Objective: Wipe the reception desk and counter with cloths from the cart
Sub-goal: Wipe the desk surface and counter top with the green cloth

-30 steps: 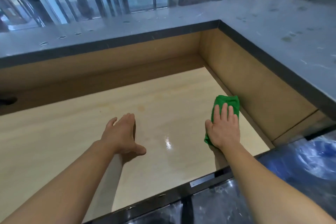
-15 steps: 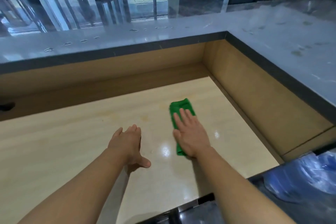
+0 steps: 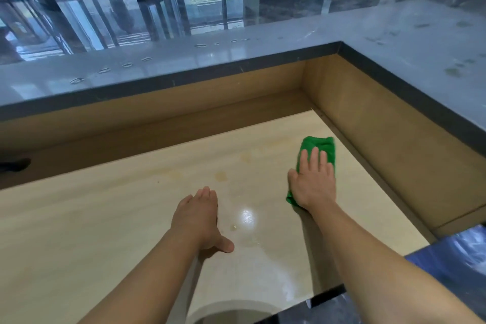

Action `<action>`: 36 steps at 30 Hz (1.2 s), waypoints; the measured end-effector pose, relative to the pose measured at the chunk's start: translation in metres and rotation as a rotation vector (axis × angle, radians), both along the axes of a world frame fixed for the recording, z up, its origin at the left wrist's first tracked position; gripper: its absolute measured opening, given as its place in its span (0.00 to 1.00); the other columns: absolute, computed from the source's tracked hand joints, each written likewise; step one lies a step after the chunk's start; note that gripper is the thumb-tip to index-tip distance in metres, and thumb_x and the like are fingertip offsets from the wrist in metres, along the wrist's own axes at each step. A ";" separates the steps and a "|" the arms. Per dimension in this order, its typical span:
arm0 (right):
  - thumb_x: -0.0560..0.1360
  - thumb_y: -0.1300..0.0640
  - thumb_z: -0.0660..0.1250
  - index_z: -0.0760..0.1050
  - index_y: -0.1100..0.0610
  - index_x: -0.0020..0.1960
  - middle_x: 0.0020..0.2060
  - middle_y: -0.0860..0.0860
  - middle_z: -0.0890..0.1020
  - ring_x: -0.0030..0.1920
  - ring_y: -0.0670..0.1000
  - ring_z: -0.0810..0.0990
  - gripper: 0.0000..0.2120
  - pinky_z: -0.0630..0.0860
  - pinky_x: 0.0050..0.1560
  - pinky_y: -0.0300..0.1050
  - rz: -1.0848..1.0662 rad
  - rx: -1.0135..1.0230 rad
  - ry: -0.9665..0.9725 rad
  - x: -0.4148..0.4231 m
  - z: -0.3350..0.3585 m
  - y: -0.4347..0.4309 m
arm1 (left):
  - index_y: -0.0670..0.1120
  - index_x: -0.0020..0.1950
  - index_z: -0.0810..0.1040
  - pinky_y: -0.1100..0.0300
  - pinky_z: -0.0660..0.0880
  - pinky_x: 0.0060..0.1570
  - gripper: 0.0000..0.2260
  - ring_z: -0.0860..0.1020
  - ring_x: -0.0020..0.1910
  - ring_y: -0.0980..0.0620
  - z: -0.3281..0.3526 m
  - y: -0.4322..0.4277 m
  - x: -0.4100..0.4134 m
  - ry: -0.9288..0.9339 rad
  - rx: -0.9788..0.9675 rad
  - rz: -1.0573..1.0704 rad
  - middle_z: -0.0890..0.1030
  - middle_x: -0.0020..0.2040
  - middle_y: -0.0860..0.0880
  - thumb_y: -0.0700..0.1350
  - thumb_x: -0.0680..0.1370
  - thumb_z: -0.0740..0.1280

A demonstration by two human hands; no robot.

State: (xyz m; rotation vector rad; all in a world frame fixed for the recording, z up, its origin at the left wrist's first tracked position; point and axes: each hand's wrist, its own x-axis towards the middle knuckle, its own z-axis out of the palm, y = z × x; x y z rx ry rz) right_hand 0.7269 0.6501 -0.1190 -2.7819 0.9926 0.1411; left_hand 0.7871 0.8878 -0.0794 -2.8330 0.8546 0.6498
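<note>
A folded green cloth (image 3: 319, 147) lies on the pale wooden reception desk (image 3: 105, 218), near its right wall. My right hand (image 3: 313, 183) presses flat on the cloth with straight fingers and covers its near half. My left hand (image 3: 201, 218) rests palm down on the bare desk to the left, fingers straight, thumb out, holding nothing. A raised grey stone counter (image 3: 394, 42) wraps the desk at the back and right, with dried spots on it. Faint brownish stains (image 3: 221, 176) mark the desk ahead of my left hand.
Wooden panels (image 3: 381, 144) rise from the desk to the counter at the back and right. A blue plastic bag (image 3: 457, 258) shows at the lower right beyond the desk's dark front edge. Glass doors and a shiny lobby floor lie beyond the counter. A dark object (image 3: 14, 164) sits at far left.
My right hand has slid the green cloth from the desk's middle back to the right, close to the side panel. My left hand has stayed flat on the desk.
</note>
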 end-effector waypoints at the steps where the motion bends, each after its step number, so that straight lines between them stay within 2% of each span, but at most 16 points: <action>1: 0.82 0.45 0.43 0.38 0.56 0.80 0.78 0.57 0.38 0.78 0.57 0.37 0.30 0.40 0.77 0.53 0.062 -0.003 -0.008 0.011 0.000 0.015 | 0.44 0.75 0.57 0.54 0.52 0.75 0.53 0.57 0.76 0.49 -0.001 0.000 0.000 0.002 -0.003 0.003 0.58 0.77 0.47 0.69 0.59 0.74; 4: 0.83 0.45 0.42 0.36 0.54 0.79 0.78 0.55 0.37 0.77 0.56 0.35 0.30 0.38 0.77 0.53 0.322 -0.016 -0.011 0.045 -0.001 0.067 | 0.44 0.79 0.49 0.54 0.48 0.75 0.58 0.49 0.78 0.50 -0.002 0.002 0.001 0.005 -0.003 0.007 0.49 0.80 0.46 0.69 0.61 0.74; 6: 0.83 0.45 0.42 0.36 0.54 0.79 0.78 0.54 0.36 0.77 0.56 0.34 0.29 0.37 0.77 0.53 0.489 -0.013 0.012 0.063 0.000 0.094 | 0.45 0.79 0.48 0.54 0.47 0.75 0.58 0.49 0.79 0.50 0.000 0.001 0.001 0.005 -0.009 0.002 0.48 0.80 0.47 0.68 0.61 0.74; 9: 0.83 0.45 0.44 0.38 0.53 0.80 0.78 0.53 0.38 0.77 0.54 0.34 0.29 0.37 0.77 0.51 0.654 0.000 0.034 0.073 0.001 0.100 | 0.46 0.79 0.51 0.54 0.48 0.75 0.56 0.53 0.78 0.50 0.004 0.001 -0.001 0.009 -0.012 0.008 0.52 0.80 0.48 0.68 0.61 0.74; 11: 0.83 0.45 0.44 0.39 0.51 0.80 0.79 0.52 0.39 0.78 0.52 0.36 0.29 0.38 0.77 0.49 0.710 0.011 0.025 0.070 0.005 0.079 | 0.47 0.75 0.59 0.54 0.49 0.75 0.50 0.58 0.75 0.50 0.008 0.000 0.000 0.004 0.009 -0.007 0.60 0.76 0.48 0.69 0.60 0.74; 13: 0.83 0.45 0.44 0.40 0.51 0.80 0.79 0.52 0.40 0.78 0.51 0.37 0.28 0.39 0.77 0.48 0.666 0.020 0.016 0.064 0.008 0.046 | 0.49 0.66 0.68 0.53 0.50 0.74 0.42 0.67 0.70 0.52 0.012 -0.003 0.004 0.008 0.025 -0.009 0.69 0.69 0.51 0.69 0.60 0.73; 15: 0.83 0.45 0.46 0.41 0.52 0.80 0.79 0.53 0.41 0.78 0.53 0.38 0.29 0.40 0.77 0.48 0.571 -0.006 0.017 0.057 0.010 0.006 | 0.51 0.54 0.73 0.53 0.54 0.73 0.31 0.75 0.57 0.54 0.018 -0.008 0.012 0.012 0.033 0.003 0.76 0.55 0.54 0.68 0.59 0.73; 18: 0.83 0.46 0.47 0.42 0.54 0.80 0.79 0.55 0.42 0.79 0.55 0.40 0.29 0.43 0.77 0.49 0.420 -0.044 0.033 0.043 0.008 -0.054 | 0.52 0.45 0.71 0.57 0.61 0.58 0.25 0.74 0.39 0.57 0.028 -0.017 0.025 0.021 0.048 0.029 0.77 0.40 0.57 0.66 0.59 0.73; 21: 0.83 0.47 0.48 0.42 0.55 0.80 0.79 0.57 0.43 0.79 0.57 0.42 0.30 0.45 0.77 0.51 0.295 -0.050 0.055 0.031 0.007 -0.097 | 0.53 0.45 0.72 0.57 0.60 0.49 0.26 0.73 0.38 0.57 0.031 -0.022 0.036 -0.005 0.039 0.045 0.78 0.39 0.57 0.68 0.59 0.73; 25: 0.83 0.47 0.46 0.41 0.56 0.80 0.79 0.57 0.43 0.78 0.57 0.42 0.30 0.45 0.77 0.52 0.205 -0.075 0.065 0.030 0.004 -0.101 | 0.53 0.43 0.72 0.56 0.61 0.50 0.27 0.75 0.40 0.56 0.032 -0.016 0.047 -0.079 -0.009 0.079 0.78 0.38 0.57 0.70 0.56 0.71; 28: 0.83 0.46 0.45 0.41 0.56 0.80 0.79 0.57 0.42 0.78 0.58 0.40 0.30 0.43 0.77 0.54 0.092 -0.028 0.033 0.044 0.003 -0.079 | 0.55 0.47 0.73 0.55 0.61 0.52 0.30 0.73 0.49 0.53 0.034 -0.006 0.056 -0.136 -0.020 0.080 0.77 0.46 0.57 0.73 0.55 0.69; 30: 0.82 0.46 0.44 0.40 0.56 0.80 0.79 0.57 0.41 0.78 0.58 0.39 0.30 0.42 0.77 0.53 0.095 -0.010 0.027 0.060 0.004 -0.056 | 0.55 0.60 0.72 0.54 0.60 0.58 0.38 0.69 0.61 0.52 0.034 0.000 0.061 -0.137 -0.021 0.081 0.74 0.59 0.56 0.73 0.56 0.69; 33: 0.82 0.45 0.45 0.40 0.56 0.80 0.79 0.57 0.41 0.78 0.57 0.39 0.30 0.41 0.77 0.53 0.268 -0.021 0.003 0.093 0.003 -0.008 | 0.52 0.76 0.58 0.51 0.54 0.69 0.51 0.58 0.75 0.52 0.035 0.004 0.070 -0.136 -0.019 0.098 0.62 0.75 0.54 0.72 0.59 0.70; 36: 0.83 0.45 0.43 0.38 0.54 0.79 0.78 0.55 0.40 0.78 0.56 0.37 0.30 0.39 0.77 0.53 0.482 -0.014 -0.019 0.121 0.001 0.051 | 0.49 0.79 0.48 0.50 0.49 0.72 0.58 0.50 0.78 0.53 0.031 0.001 0.080 -0.120 0.010 0.118 0.51 0.80 0.52 0.73 0.59 0.71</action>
